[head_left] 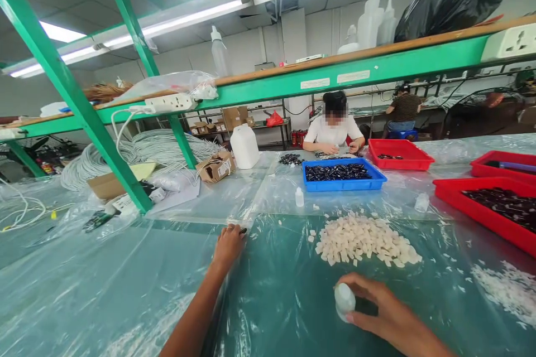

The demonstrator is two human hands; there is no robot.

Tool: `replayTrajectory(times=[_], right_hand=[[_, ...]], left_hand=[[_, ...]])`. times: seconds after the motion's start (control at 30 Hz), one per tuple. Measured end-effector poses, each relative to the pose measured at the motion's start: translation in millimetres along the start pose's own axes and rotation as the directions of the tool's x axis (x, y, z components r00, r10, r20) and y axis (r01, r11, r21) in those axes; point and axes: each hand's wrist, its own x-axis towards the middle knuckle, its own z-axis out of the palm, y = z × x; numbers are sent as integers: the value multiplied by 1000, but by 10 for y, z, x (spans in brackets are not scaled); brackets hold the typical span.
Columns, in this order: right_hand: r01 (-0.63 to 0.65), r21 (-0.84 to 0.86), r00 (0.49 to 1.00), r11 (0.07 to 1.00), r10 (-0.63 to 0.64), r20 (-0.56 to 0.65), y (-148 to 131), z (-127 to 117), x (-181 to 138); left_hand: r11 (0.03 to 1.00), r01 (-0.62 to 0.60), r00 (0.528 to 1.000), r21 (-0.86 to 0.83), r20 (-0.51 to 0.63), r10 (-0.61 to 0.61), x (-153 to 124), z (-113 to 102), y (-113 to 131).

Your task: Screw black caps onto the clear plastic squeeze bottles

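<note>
Currently just on the near side of the pile of pale pieces [364, 241]: small white bottle [345, 300], by its look, tilt hard to judge. Pinched lightly between thumb and fingertips of right hand [387, 312], with a rounded gap open towards the palm. Contact with green bench top [285, 301]: cannot tell. For good handling, grip evenly and without squeezing, to avoid denting probably soft walls; steer wide of the pile to avoid scattering loose pieces.

Further out, to the left: left hand [228, 246], nearly closed, fingers bent, low over the bench covering. Apparently pinched at its fingertips: small dark piece [243, 231], too small to identify. Best presented steadily, tip exposed, clear of wrinkled plastic.

Beyond the pile: small dropper bottle [299, 197], upright, near blue tray [343, 185] of black pieces. To the right: white scraps [508, 290], below large red tray [481, 224], also with dark pieces. At far side of bench: seated co-worker [333, 133], white top, both hands low over the work surface.
</note>
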Motion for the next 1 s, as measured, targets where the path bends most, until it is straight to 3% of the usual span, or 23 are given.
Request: replayTrajectory(times=[0.07, 0.17, 0.3, 0.4, 0.57, 0.7, 0.87, 1.0], right_hand=[[-1, 62, 1000, 998, 0, 14, -57, 19, 3], [5, 164, 1000, 986, -9, 25, -156, 30, -6], [-3, 260, 1000, 966, 4, -3, -231, 39, -18], [-17, 287, 998, 958, 32, -47, -185, 76, -39], [-34, 289, 998, 957, 50, -49, -107, 190, -107], [21, 159, 997, 987, -9, -72, -226, 210, -166], [54, -176, 978, 983, -88, -189, -320, 171, -249], [97, -323, 954, 941, -181, -239, -310, 173, -288]], left_hand=[[996, -50, 998, -78, 23, 52, -65, -2, 99], [940, -207, 974, -272, 38, 225, -318, -16, 413], [752, -392, 891, -530, -15, 453, -821, 2, 917], [644, -448, 847, -620, -62, 529, -1120, 73, 1120], [509, -400, 816, -762, -43, 576, -1347, 197, 1148], [440, -343, 783, -830, 7, 622, -1413, 183, 1145], [365, -449, 758, -816, -133, 638, -1399, 139, 1135], [320, -521, 739, -791, -231, 632, -1379, 171, 1102]])
